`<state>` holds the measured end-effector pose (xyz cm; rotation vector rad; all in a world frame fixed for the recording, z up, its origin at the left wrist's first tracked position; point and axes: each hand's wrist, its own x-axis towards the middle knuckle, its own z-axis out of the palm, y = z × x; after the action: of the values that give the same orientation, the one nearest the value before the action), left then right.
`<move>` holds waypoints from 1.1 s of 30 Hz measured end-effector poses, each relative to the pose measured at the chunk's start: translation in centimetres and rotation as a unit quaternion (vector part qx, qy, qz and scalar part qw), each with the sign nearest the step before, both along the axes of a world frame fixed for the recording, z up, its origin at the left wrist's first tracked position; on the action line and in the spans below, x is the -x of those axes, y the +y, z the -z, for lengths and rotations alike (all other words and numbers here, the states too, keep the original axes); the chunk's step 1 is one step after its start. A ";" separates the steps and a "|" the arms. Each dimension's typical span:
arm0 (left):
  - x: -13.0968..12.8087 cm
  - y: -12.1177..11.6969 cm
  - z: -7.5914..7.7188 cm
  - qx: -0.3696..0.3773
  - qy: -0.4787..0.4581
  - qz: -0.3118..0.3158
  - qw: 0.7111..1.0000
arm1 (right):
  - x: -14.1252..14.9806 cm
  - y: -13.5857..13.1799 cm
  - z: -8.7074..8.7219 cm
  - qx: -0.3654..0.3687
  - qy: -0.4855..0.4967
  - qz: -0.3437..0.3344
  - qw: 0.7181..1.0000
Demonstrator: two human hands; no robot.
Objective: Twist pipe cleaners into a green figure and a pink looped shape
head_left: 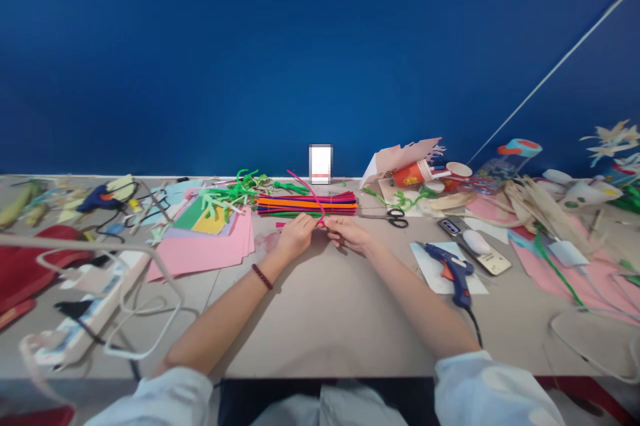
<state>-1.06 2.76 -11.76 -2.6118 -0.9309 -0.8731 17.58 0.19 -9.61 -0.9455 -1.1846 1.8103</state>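
A pink pipe cleaner (311, 191) is held between my two hands, its long free end rising up and to the left. My left hand (299, 234) pinches it from the left, fingers closed. From the right, my right hand (346, 233) grips it close by, with thumb and fingers together. Just beyond my hands lies a bundle of coloured pipe cleaners (285, 203) in orange, purple, red and green. Black-handled scissors (397, 218) rest at the bundle's right end.
Pink paper sheets (200, 256) and green pipe-cleaner shapes (245, 186) lie left. A power strip (95, 309) with cables is nearer. On the right are a glue gun (453, 266), a phone (493, 259), a white mouse (477, 241) and paper cups (413, 174). A blue wall (250, 66) stands behind.
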 end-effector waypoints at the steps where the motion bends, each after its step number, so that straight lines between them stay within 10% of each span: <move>1: 0.0 0.0 0.0 -0.005 0.002 -0.002 1.000 | 0.0 0.0 0.0 0.001 -0.002 0.000 1.000; 33: -0.1 -0.4 -0.6 0.035 0.009 0.019 0.999 | 0.3 0.1 -0.3 -0.010 0.034 -0.042 0.999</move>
<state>-1.01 2.33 -11.20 -2.7001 -0.9267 -0.8386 17.30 0.33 -9.28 -0.8281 -1.2138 1.8772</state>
